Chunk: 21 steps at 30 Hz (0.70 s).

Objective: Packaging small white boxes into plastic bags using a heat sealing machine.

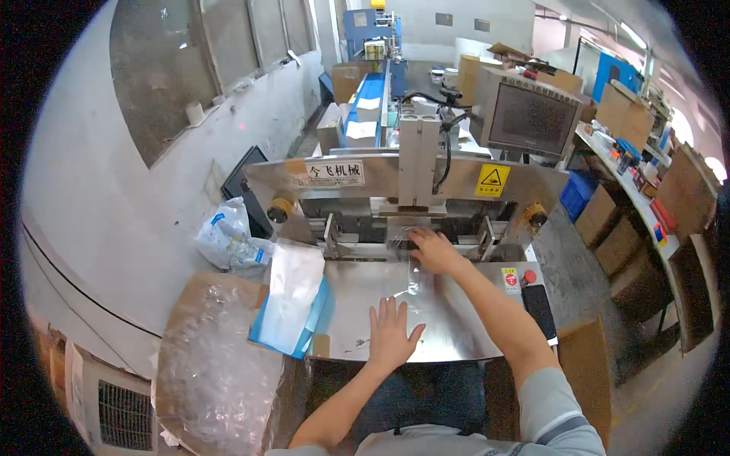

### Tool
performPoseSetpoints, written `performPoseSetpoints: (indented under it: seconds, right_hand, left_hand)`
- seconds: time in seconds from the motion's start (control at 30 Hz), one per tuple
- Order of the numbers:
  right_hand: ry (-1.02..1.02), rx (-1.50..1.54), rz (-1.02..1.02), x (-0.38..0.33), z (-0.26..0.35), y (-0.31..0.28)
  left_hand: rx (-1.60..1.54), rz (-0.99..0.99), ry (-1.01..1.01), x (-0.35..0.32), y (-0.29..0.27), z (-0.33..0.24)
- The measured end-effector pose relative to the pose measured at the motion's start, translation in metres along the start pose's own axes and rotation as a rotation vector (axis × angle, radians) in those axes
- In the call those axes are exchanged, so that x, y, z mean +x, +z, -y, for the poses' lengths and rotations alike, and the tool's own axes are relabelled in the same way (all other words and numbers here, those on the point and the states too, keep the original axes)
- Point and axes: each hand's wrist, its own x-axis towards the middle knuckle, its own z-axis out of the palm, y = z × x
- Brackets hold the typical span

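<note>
My left hand (391,334) rests palm down on the shiny metal work plate (456,327), fingers spread, holding nothing visible. Farther in, my right hand (433,249) reaches to the machine's opening with its fingers stretched out. Its fingertips touch a thin clear plastic piece (398,234) below the press head (418,171); the outline of that piece is hard to make out. Left of the plate, a stack of white sheets (293,285) lies on a blue tray (319,308).
A large cardboard box (182,319) of clear plastic pieces stands at the left. The plate's right side has a red stop button (529,277) and a dark phone-like slab (539,311). Beyond the machine are a monitor (532,118) and a blue conveyor (365,114).
</note>
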Motion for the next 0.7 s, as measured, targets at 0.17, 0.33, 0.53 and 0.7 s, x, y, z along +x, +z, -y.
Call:
performPoseSetpoints:
  seconds: [0.17, 0.33, 0.53, 0.7]
  right_hand:
    - [-0.016, 0.045, -0.089, 0.003, 0.002, -0.005]
    - [0.010, 0.065, -0.147, 0.015, -0.002, -0.006]
    - [0.034, -0.103, 0.012, 0.032, 0.001, -0.014]
    - [0.047, -0.123, 0.067, 0.042, -0.014, -0.009]
  left_hand:
    - [0.089, 0.028, -0.022, -0.003, 0.003, -0.002]
    - [0.038, 0.055, -0.076, -0.002, -0.002, -0.007]
    - [-0.052, -0.043, -0.191, -0.001, -0.004, -0.001]
    - [-0.091, -0.121, -0.285, 0.002, -0.001, 0.001]
